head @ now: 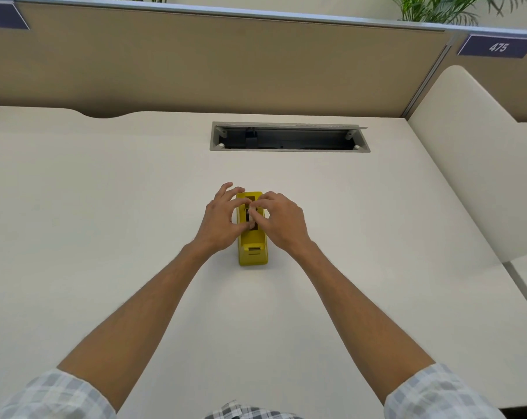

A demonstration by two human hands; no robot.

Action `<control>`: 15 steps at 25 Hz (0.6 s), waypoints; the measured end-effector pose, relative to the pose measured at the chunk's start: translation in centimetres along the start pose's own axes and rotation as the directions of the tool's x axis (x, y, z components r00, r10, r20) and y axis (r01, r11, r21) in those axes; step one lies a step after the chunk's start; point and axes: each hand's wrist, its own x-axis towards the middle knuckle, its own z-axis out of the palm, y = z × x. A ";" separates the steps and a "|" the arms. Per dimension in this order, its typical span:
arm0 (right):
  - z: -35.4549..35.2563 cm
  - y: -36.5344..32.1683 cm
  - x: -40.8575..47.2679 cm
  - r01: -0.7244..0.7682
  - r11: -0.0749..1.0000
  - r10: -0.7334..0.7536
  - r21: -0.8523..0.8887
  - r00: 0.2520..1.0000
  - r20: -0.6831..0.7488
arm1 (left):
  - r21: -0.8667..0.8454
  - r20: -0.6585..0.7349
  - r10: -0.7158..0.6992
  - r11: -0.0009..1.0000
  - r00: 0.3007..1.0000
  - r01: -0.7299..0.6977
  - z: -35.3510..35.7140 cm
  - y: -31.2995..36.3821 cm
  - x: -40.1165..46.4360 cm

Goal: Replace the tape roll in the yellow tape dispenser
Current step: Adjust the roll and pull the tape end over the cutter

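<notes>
The yellow tape dispenser (253,251) stands on the white desk (135,207), its cutter end toward me. My left hand (223,219) comes in from the left, thumb and fingers curled over the dispenser's open roll slot. My right hand (282,220) comes in from the right, its fingertips meeting the left hand's over the slot. Between the fingertips a small dark part (250,214) in the slot is pinched; the fingers hide most of it, and I cannot tell whether it is the tape roll or its core.
An open grey cable tray (289,137) is sunk into the desk behind the dispenser. A tan partition (214,65) closes the back. A cream side panel (473,152) stands at the right. A sign reading 475 (498,46) hangs at the upper right.
</notes>
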 end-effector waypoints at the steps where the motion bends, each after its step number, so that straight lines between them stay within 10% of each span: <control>1: -0.1 0.0 0.2 0.003 1.000 -0.003 -0.009 1.000 -0.001 | -0.008 -0.005 -0.004 1.000 1.000 0.004 0.0 0.1 -0.1; 15: -0.9 -0.2 1.0 0.026 0.998 -0.022 -0.054 0.997 0.078 | -0.050 0.070 -0.070 0.996 0.995 0.074 -0.2 0.6 0.0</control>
